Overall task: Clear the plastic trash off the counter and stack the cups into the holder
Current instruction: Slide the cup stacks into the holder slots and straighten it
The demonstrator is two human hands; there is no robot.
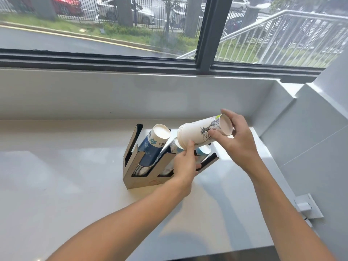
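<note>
Holding white cup stack over holder | blue stack left

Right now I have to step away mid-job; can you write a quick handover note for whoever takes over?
Left hand pinches the rim end of a white cup stack; right hand grips its base end. The stack is held tilted above the wooden holder.
Done: a blue cup stack fills the left slot, and more cups sit in the slots beside it. No plastic trash in view on the counter.
Left: slot the white stack in.

Drinks station, cup holder, white counter
</note>
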